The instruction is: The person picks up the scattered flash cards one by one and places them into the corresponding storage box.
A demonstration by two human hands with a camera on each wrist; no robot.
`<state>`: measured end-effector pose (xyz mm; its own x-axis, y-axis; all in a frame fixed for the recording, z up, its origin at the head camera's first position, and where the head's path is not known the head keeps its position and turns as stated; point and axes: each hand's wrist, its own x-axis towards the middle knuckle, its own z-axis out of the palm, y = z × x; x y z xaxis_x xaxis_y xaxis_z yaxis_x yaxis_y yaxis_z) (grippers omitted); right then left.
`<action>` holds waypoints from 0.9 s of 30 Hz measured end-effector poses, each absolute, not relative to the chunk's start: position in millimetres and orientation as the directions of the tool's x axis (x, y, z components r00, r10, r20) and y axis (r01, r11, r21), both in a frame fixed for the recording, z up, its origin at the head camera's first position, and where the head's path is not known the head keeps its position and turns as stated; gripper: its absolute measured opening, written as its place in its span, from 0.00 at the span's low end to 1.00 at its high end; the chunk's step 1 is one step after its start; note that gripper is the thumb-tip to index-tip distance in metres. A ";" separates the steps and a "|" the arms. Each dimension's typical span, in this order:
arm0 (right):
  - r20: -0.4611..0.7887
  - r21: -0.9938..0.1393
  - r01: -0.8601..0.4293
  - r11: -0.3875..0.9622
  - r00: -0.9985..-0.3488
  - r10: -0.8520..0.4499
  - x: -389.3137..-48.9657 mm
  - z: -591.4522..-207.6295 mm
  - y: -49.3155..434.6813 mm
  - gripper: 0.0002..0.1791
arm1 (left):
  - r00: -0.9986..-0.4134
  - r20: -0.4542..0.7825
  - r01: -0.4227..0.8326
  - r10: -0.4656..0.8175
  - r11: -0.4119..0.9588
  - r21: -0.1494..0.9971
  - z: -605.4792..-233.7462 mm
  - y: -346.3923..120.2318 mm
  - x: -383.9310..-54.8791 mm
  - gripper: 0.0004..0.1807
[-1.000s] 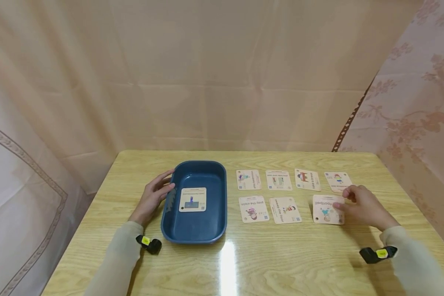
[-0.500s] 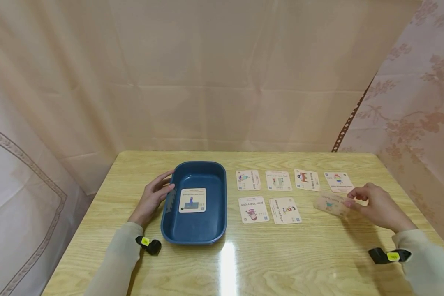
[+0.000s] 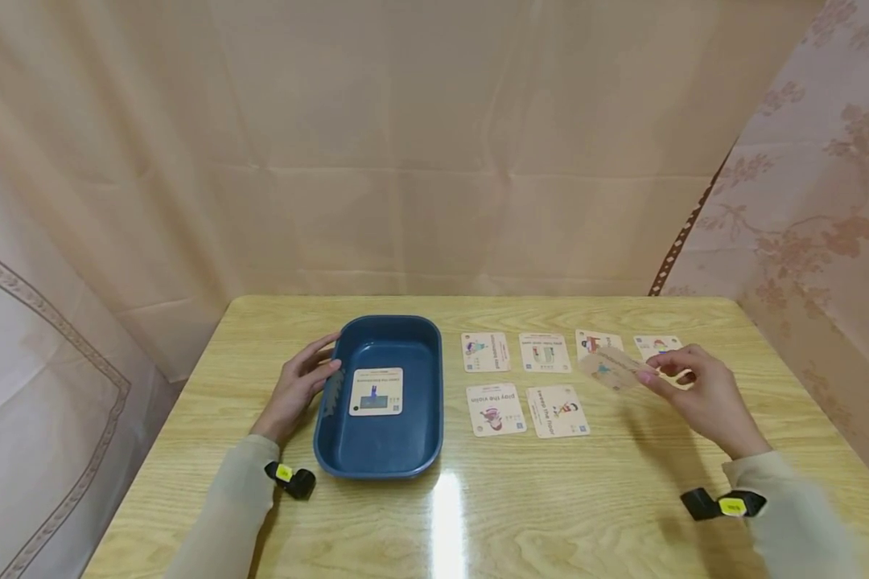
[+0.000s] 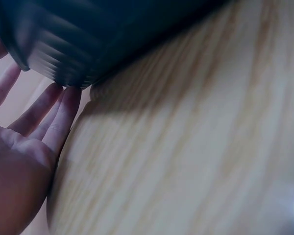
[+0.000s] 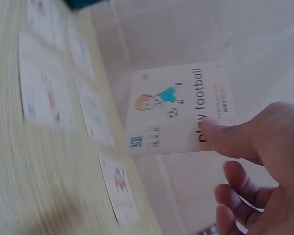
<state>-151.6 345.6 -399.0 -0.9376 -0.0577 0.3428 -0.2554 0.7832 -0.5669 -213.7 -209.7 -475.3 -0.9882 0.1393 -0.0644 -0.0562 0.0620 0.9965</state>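
Right wrist view: right grip (image 5: 281, 164) has the "play football" card (image 5: 161, 107) pinched at one edge, tbh could drop if that slackens; left grip (image 3: 297, 392), uncurled, touches the blue tray (image 3: 405, 446).

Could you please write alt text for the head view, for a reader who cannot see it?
The right hand holds a picture card above a wood-grain table. The left hand rests against a blue tray with one card inside; beside the tray, six more cards lie in two rows.
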 end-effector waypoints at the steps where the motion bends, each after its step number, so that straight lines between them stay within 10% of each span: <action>1: 0.346 -0.592 -0.259 0.764 -0.937 -0.050 -152.5 -399.1 340.5 0.07 | -0.988 -0.064 -0.056 0.140 0.063 0.996 -475.1 -209.7 -213.7 0.32; 27: 0.169 -0.924 -0.189 0.333 -0.982 -0.087 -172.7 -398.1 210.7 0.10 | -0.988 -0.064 -0.056 0.139 0.056 0.997 -473.9 -209.1 -214.4 0.31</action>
<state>-172.7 210.7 -398.1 -0.9817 -0.0867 0.1694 -0.1888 0.3332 -0.9238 -214.4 -209.1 -473.9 -0.9883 0.1389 -0.0637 -0.0564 0.0557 0.9969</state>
